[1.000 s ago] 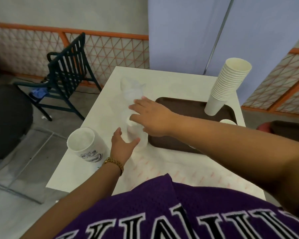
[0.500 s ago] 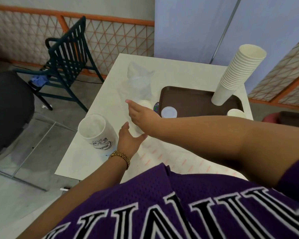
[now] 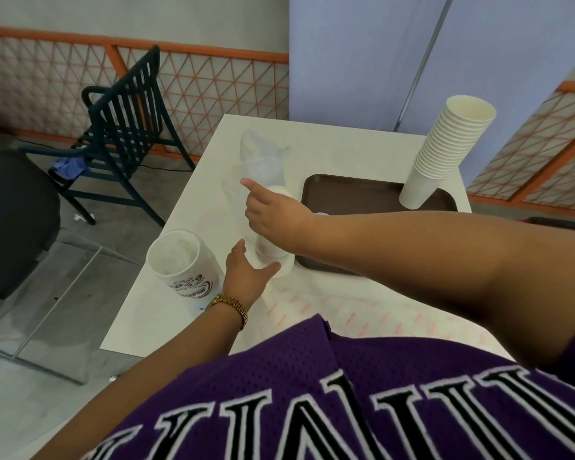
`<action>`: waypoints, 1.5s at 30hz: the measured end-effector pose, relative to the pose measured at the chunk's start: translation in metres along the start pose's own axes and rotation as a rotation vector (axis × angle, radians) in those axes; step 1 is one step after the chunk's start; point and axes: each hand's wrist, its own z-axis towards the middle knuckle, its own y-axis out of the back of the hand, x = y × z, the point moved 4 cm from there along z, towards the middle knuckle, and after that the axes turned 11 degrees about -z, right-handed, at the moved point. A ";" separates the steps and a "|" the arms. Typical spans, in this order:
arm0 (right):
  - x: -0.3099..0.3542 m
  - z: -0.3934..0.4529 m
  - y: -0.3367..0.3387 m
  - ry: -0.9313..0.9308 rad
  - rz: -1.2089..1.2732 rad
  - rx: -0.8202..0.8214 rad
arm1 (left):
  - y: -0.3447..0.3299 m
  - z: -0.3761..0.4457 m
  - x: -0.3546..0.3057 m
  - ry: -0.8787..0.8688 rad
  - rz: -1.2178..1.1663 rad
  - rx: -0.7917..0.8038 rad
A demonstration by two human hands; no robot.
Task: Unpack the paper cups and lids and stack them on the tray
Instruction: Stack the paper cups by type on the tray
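Just left of the brown tray (image 3: 372,189), a stack of white lids (image 3: 273,250) sits upright inside a clear plastic sleeve (image 3: 263,161), and both hands are on it. The left hand (image 3: 246,273) cups the bottom of the stack, thumb and fingers spread round it. The right hand (image 3: 273,214) rests on top; its forefinger sticks out straight, and I can't tell what the other fingers are doing since they're hidden from here.

My guess: the lids weigh next to nothing and are thin and bendy, and that sleeve looks slippery and floppy. I'd hold the stack low around its sides and peel the film upward, not squeeze the middle.

A tall leaning stack of paper cups (image 3: 445,151) already stands on the far right corner of the tray. Left of the lids, a bigger printed cup (image 3: 183,263) lies tipped near the edge of the white table (image 3: 346,151). Farther left of the tray, off the table, there's a dark slatted chair (image 3: 123,127) on a grey floor, with orange lattice fencing behind.
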 end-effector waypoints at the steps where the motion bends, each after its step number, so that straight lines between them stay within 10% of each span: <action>1: -0.004 -0.002 0.000 -0.017 0.007 -0.009 | -0.001 0.001 -0.001 0.000 0.001 0.003; 32: -0.037 -0.026 -0.006 -0.088 0.079 -0.085 | -0.015 -0.007 -0.013 -0.036 -0.052 -0.047; 41: -0.077 -0.086 -0.066 -0.579 0.770 0.016 | -0.023 -0.001 -0.024 -0.068 -0.089 -0.045; 45: -0.066 -0.126 -0.106 -0.933 1.631 -0.062 | -0.024 0.002 -0.027 -0.089 -0.153 -0.075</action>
